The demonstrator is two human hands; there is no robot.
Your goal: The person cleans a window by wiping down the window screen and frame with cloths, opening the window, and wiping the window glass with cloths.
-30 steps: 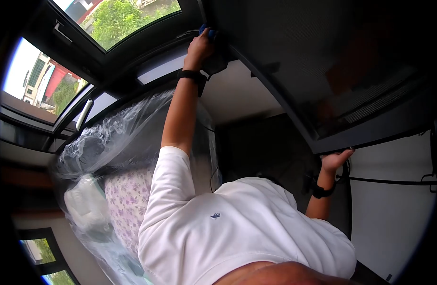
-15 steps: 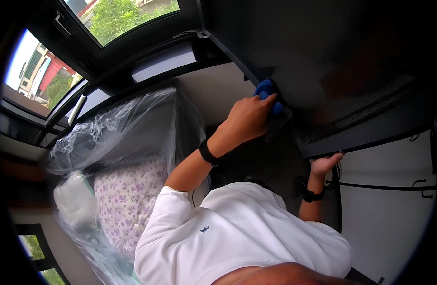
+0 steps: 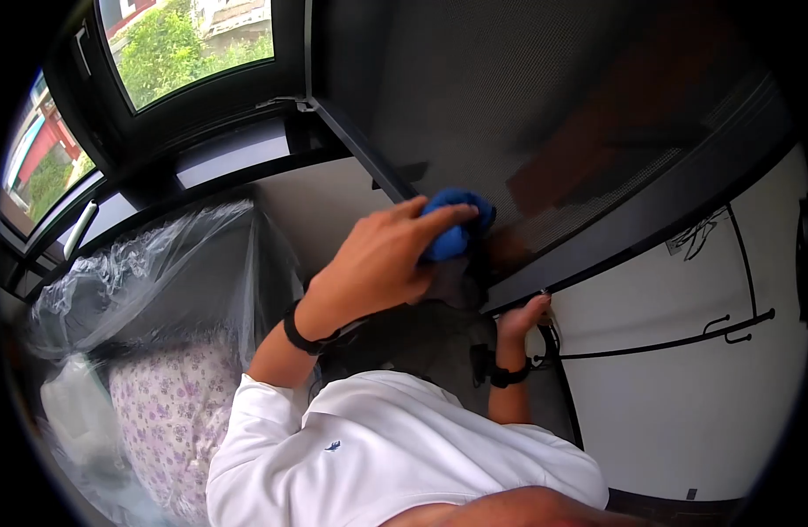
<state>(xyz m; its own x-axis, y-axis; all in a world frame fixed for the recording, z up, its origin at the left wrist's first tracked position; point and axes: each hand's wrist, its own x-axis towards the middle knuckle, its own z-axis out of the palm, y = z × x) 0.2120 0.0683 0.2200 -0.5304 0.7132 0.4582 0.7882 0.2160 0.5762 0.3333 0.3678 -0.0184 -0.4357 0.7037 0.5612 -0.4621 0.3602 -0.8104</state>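
A crumpled blue cloth (image 3: 457,220) is in my left hand (image 3: 378,255), fingers curled round it and index finger stretched along its top. The cloth presses on a large dark framed mesh screen (image 3: 544,97), close to the lower corner of its frame. A darker, blurred part hangs beneath the cloth. My right hand (image 3: 516,323) is at the screen's lower frame edge, thumb raised against it. Its other fingers are largely hidden behind the frame. Both wrists wear black bands.
Left of me, clear plastic sheeting (image 3: 149,255) covers a dark padded piece and a floral cushion (image 3: 176,413). Windows (image 3: 193,53) line the upper left. A black rail with hooks (image 3: 667,345) is fixed to the pale wall (image 3: 667,422) at right.
My left hand has moved the blue cloth down the frame towards its lower corner and further onto the mesh. The view has turned right, so the surroundings sit further left.
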